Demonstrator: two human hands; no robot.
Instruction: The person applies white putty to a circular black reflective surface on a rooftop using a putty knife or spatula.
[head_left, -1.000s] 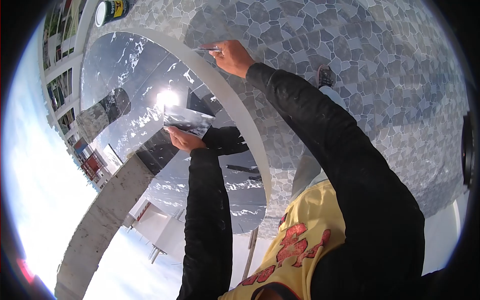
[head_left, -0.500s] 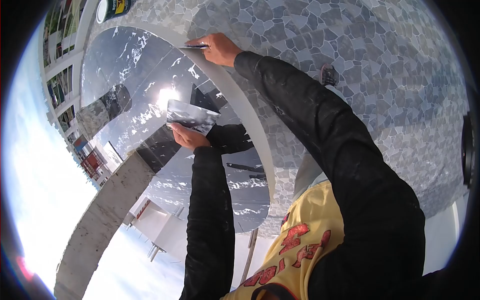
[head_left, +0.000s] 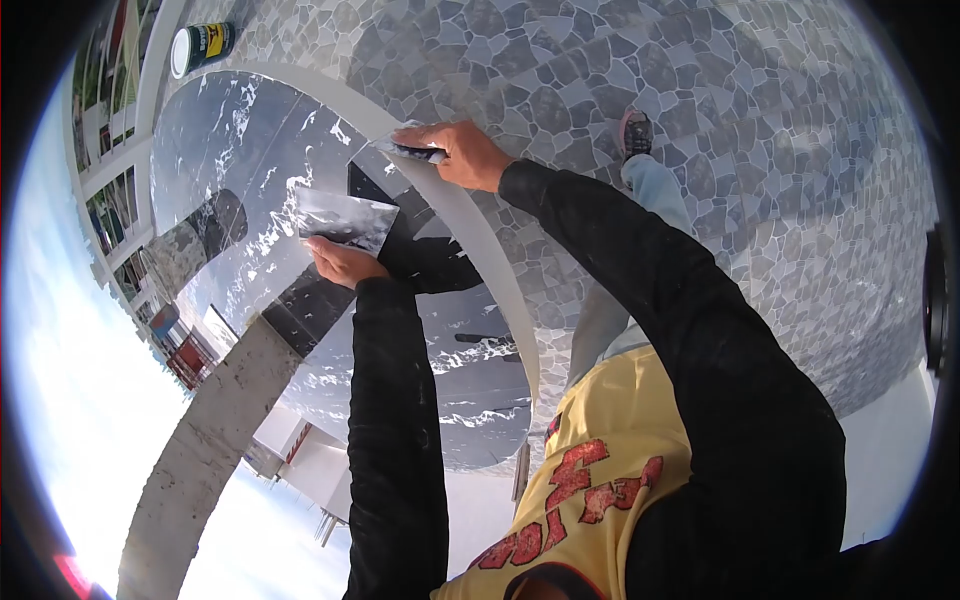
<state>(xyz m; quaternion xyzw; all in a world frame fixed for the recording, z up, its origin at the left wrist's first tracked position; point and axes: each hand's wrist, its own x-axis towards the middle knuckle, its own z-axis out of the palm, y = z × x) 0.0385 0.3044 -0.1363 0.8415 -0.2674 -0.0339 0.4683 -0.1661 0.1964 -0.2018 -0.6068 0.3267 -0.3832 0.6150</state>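
My left hand (head_left: 345,263) is closed on the lower edge of a flat, four-sided plate (head_left: 345,217), whose shiny face is smeared with grey and white. The plate is over a dark, glossy round slab (head_left: 280,120) with white marble-like veining. My right hand (head_left: 468,156) grips a putty knife (head_left: 418,153), its dark part showing below the fingers. That blade lies at the slab's pale curved rim (head_left: 455,205), partly covered by my fingers. Dark shadows of my arms fall across the slab.
A dark green can (head_left: 203,48) with a yellow label lies at the top left. Stone-patterned paving (head_left: 760,150) spreads to the right, where a shoe (head_left: 635,133) shows. A curved concrete wall (head_left: 205,430) runs along the lower left.
My right hand has moved down and right along the rim, and the putty knife has turned from edge-on. My left hand and the plate have shifted left.
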